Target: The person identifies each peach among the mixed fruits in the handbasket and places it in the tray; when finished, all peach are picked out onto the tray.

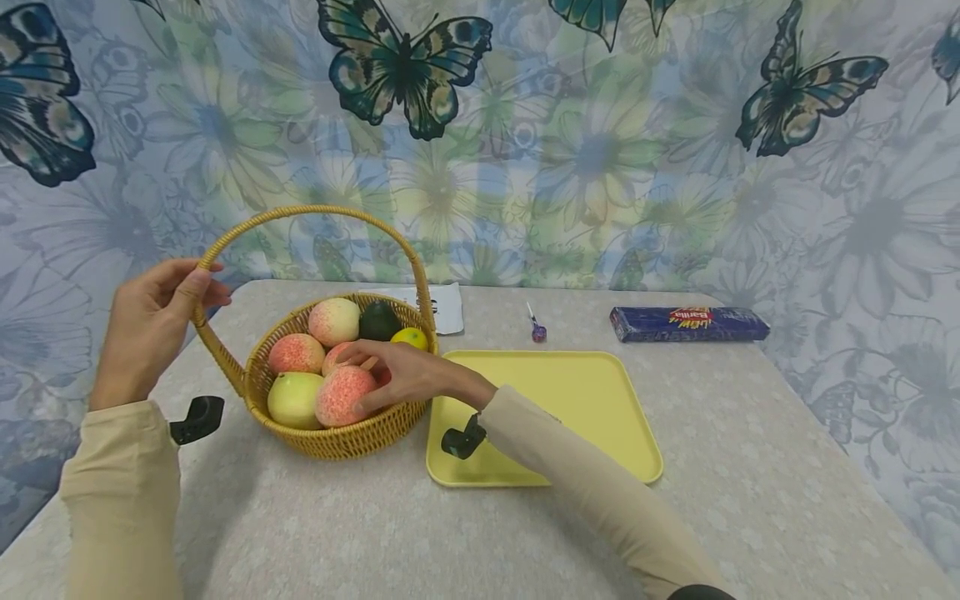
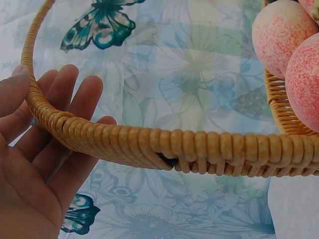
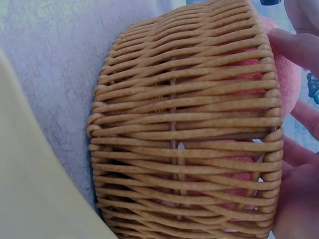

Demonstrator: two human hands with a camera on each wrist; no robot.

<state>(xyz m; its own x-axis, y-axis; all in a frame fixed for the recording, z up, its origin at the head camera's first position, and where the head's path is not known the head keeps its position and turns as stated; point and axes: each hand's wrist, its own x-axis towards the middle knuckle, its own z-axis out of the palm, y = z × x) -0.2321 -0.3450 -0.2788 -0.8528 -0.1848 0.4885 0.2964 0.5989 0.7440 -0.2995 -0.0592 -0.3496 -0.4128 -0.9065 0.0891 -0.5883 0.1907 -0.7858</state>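
Note:
A woven wicker basket (image 1: 330, 444) full of fruit stands on the left side of the table. Its tall handle (image 2: 139, 142) is pinched between the thumb and fingers of my left hand (image 1: 150, 325). My right hand (image 1: 412, 372) reaches into the basket and grips a pink speckled peach (image 1: 341, 398) at the front. Around that peach lie another peach (image 1: 296, 354), a paler peach (image 1: 334, 322), a yellow-green round fruit (image 1: 295, 400), a dark avocado (image 1: 380, 322) and a lemon (image 1: 410, 337). One more pink fruit is partly hidden behind my right fingers.
Right of the basket lies a yellow tray (image 1: 592, 400), with my right forearm crossing above it. Behind the tray are a wrapped lollipop (image 1: 538, 332) and a blue Barilla pasta box (image 1: 690, 324). A white printed packet (image 1: 447, 308) lies partly behind the basket.

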